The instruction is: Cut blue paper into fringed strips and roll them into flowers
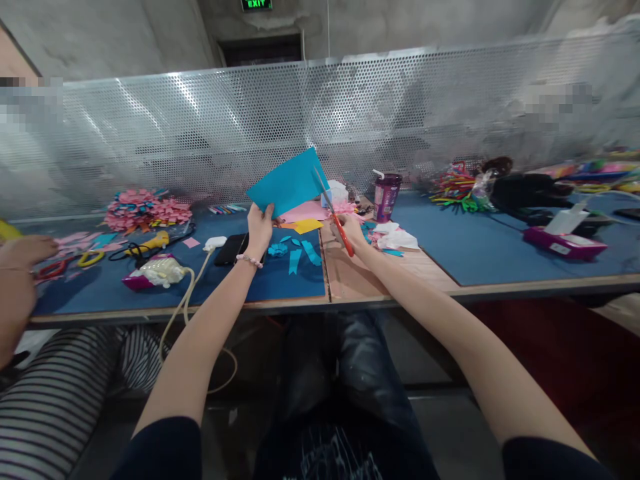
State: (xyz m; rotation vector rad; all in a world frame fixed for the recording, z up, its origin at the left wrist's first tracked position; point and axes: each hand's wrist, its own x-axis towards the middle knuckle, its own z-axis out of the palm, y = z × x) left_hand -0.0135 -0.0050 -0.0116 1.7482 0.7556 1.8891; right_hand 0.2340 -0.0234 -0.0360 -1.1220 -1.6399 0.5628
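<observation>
The left hand (261,228) has its grip closed on a flat, bright-blue paper sheet (290,181), raised above the blue-topped desk (280,288); some fingers hide behind it. The right hand (353,231) grips orange-handled metal scissors (343,236), blades at the sheet's right end; whether they bite is unclear. The left wrist partly covers a black rectangular device (230,251). A co-worker's arm (13,293) is cut off at left.

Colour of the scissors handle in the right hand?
The scissors handle is orange-red; see the head view.
</observation>
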